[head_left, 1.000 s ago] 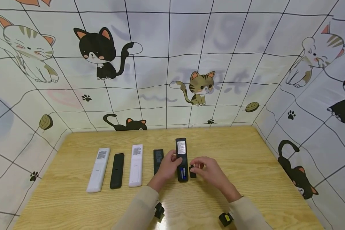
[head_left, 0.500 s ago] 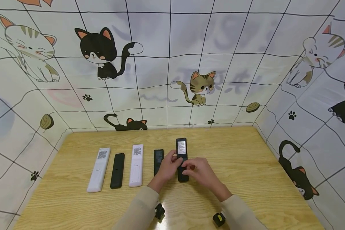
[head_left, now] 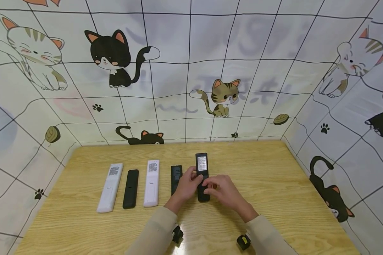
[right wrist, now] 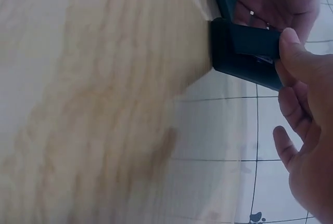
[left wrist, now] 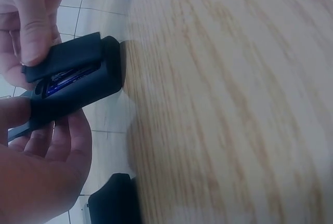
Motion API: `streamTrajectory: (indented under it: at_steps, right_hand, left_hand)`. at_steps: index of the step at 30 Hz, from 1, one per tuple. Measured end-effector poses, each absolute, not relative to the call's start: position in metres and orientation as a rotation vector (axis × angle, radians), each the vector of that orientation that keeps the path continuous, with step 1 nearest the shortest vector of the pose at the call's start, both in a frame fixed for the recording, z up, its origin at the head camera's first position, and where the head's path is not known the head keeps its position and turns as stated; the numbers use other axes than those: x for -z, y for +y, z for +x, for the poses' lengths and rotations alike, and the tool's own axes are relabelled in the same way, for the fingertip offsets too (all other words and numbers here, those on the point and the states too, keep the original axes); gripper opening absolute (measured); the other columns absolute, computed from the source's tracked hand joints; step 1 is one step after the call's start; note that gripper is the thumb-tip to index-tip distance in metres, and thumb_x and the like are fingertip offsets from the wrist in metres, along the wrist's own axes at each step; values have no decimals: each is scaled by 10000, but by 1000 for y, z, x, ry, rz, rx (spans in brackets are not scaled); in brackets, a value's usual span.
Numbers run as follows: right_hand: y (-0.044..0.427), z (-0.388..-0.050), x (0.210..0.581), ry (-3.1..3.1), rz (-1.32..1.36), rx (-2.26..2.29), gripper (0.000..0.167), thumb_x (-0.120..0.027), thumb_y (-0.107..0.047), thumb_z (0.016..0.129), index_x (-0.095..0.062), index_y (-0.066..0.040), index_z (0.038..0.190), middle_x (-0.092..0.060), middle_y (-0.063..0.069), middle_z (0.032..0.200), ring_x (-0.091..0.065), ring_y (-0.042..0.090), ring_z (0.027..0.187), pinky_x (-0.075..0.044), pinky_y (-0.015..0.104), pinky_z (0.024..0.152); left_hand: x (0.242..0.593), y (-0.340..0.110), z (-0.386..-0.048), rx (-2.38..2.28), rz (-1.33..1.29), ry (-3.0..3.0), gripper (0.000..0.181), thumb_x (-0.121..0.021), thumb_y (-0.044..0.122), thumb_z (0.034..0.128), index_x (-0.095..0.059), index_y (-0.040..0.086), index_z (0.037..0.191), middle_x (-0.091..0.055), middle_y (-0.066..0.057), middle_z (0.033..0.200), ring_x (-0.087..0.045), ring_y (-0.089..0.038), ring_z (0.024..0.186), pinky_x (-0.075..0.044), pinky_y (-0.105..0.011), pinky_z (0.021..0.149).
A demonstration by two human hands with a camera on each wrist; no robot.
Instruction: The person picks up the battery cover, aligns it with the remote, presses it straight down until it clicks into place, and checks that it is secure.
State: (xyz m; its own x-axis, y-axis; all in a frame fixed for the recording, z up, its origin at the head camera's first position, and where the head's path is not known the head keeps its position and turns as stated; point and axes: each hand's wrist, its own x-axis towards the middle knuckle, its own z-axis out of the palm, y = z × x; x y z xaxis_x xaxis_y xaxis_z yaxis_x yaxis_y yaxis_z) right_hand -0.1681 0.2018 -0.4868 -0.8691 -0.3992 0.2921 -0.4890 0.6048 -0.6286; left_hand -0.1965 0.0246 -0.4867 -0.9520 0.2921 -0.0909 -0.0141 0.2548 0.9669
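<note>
My left hand (head_left: 187, 186) grips a black remote control (head_left: 202, 163) by its sides, its back with a white label facing up. Between thumb and fingers, my right hand (head_left: 225, 191) pinches the remote's black battery cover (left wrist: 70, 55). In the left wrist view the cover lies tilted over the open battery compartment, and blue batteries (left wrist: 65, 82) show beneath its edge. Seen from the right wrist, the cover (right wrist: 255, 40) partly overlaps the compartment, with a gap along one side. The remote's lower end touches the table.
Left of my hands lie a small black remote (head_left: 176, 175) partly behind my left hand, a white remote (head_left: 151, 184), another black remote (head_left: 130, 189) and another white remote (head_left: 110, 188). The wooden table (head_left: 258, 166) meets a cat-print cloth (head_left: 166, 117) at its back and sides.
My right hand has moved left with the battery cover, from beside the remote to over its battery compartment. The left hand keeps its grip on the remote.
</note>
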Motion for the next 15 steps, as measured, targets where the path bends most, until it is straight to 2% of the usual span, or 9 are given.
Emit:
streamTrajectory:
  at_steps: [5,11,15]
  right_hand:
    - [200,-166,488,-2713,686,-984,139,-792,-234,787,-737,-213,913,-606,-199,711,-516,-36,701,-416,360,840]
    - [199,-167,484,-2691,671,-992,139,-788,-221,787,-739,-187,913,-606,-185,706,-521,-45,687,-413,387,855]
    - [200,-168,485,-2706,689,-993,138,-785,-226,792,-741,-185,916,-611,-180,707,-528,-42,687,-420,363,845]
  left_hand:
    - [488,25,-197,-1769,258,2265,300,-526,209,1011,-535,132,1301,-726,-95,1072,-658,-157,960,-473,-378,905]
    - [492,24,-198,-1781,281,2252,296,-523,217,1014,-529,127,1297,-724,-99,1104,-666,-172,979,-477,-389,902]
    - [493,24,-198,-1782,283,2256,300,-528,221,1013,-528,128,1297,-724,-101,1108,-667,-177,989,-479,-400,912]
